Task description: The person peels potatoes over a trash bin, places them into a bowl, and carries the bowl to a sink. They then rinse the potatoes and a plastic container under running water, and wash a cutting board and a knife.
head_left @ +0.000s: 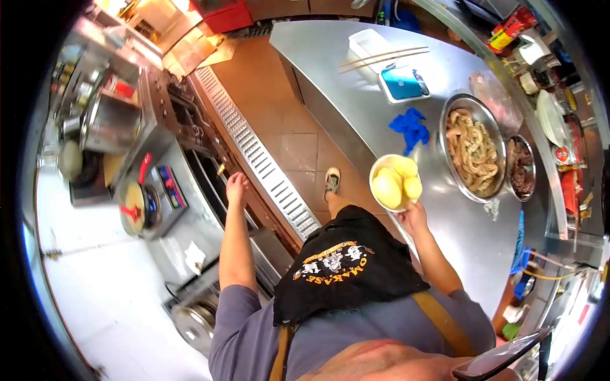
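Observation:
My right hand (414,220) grips the rim of a white bowl (376,199) at the front edge of the steel table. Several peeled yellow pieces, which look like potatoes (388,190), fill the bowl. My left hand (237,188) hangs in the air by the stove side, its fingers loosely bent and apart, with nothing visible in it. Beyond the bowl lies a crumpled blue cloth (410,127). To its right, a large steel bowl (447,136) holds pale, long pieces of what seems to be meat; a smaller bowl (532,166) with dark pieces stands beside it.
On the steel table (324,57) are a white tray (367,43), long chopsticks (384,58) and a blue-screened device (405,84). At left, a pan with a red handle (145,166) sits on a small cooker. A floor drain grate (254,149) runs between the counters. Shelves line the right side.

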Available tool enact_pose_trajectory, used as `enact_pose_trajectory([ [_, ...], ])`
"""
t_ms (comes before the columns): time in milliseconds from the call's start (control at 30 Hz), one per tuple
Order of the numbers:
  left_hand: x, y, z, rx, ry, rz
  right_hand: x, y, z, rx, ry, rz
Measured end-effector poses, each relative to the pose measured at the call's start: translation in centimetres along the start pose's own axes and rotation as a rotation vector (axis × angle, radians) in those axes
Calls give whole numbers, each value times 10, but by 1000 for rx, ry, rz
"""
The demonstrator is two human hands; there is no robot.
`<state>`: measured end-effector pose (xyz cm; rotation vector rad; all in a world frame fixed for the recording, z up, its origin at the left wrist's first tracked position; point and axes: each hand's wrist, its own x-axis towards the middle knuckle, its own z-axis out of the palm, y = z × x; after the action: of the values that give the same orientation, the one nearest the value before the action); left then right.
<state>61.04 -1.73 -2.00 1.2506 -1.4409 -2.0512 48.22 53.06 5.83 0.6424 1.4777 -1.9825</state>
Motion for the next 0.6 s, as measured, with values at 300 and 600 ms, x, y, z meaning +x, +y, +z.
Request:
enact_pose_trajectory([
  [300,62,-17,-17,186,61,-511,180,-80,272,41,-174,-59],
  [600,175,3,-161,460,101,-770,361,-136,424,206,48,-107],
])
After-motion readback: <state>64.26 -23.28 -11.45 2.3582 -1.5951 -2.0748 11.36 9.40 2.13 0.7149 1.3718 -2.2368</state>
